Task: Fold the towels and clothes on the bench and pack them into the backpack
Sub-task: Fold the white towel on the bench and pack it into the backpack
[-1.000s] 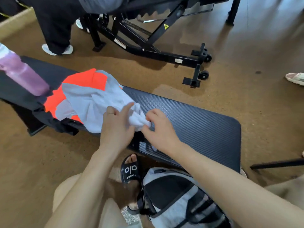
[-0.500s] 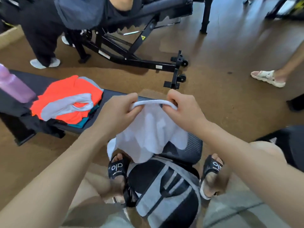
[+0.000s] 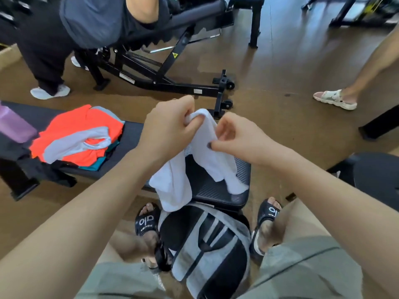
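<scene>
Landmark: the table [image 3: 218, 190]
Towel: white towel [image 3: 205, 156] held up above the table's near end, two tails drooping onto it
Left hand [image 3: 168, 126]: fingers curled tight round the bunched top
Right hand [image 3: 235, 137]: fingers pinching an edge just beside it
Backpack [image 3: 207, 251]: on the floor below the table's near end, between the feet
Other clothes: orange pile [image 3: 82, 134] further along the table to the left
Risk: the bunched left grip likely hides the corners, so the fold may come out uneven; a loose tail could slip off the table's edge.
</scene>
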`<state>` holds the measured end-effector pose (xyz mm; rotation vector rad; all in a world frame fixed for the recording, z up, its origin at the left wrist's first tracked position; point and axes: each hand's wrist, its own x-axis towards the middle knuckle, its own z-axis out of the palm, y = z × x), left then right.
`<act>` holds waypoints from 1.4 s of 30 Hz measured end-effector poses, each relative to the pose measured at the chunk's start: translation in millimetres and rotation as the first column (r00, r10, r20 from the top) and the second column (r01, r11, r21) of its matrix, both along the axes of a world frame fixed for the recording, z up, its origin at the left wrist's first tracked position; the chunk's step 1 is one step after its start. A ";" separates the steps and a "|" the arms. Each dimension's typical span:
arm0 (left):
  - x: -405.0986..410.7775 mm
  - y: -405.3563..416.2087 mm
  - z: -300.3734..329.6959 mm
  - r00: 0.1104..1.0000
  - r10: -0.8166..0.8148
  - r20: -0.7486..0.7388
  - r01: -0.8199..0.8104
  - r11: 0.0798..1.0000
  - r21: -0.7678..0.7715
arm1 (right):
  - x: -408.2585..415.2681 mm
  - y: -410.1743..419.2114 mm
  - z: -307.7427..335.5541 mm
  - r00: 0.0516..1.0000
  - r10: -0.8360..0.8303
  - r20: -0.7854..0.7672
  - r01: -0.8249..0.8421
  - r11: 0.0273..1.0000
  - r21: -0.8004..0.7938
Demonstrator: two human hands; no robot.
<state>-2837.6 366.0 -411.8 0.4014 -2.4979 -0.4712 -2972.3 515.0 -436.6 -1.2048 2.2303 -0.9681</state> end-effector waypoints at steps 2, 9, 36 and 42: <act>-2.3 7.4 1.1 0.999 -0.036 0.028 0.037 0.998 -0.048 | 2.5 -1.2 2.8 0.996 -0.081 0.041 0.086 0.981 -0.174; 4.1 -7.6 -21.7 0.987 0.008 0.161 -0.013 0.999 0.032 | -6.8 12.7 6.4 0.973 -0.214 -0.091 0.188 0.954 -0.235; 8.1 61.6 -48.8 0.986 0.066 0.151 -0.054 0.995 -0.083 | 18.2 -10.6 1.4 0.938 -0.311 0.153 0.343 0.898 -0.276; -0.5 59.6 -55.5 0.979 0.128 0.161 -0.108 0.986 -0.127 | 19.7 -15.0 5.2 0.933 -0.337 0.127 0.360 0.857 -0.368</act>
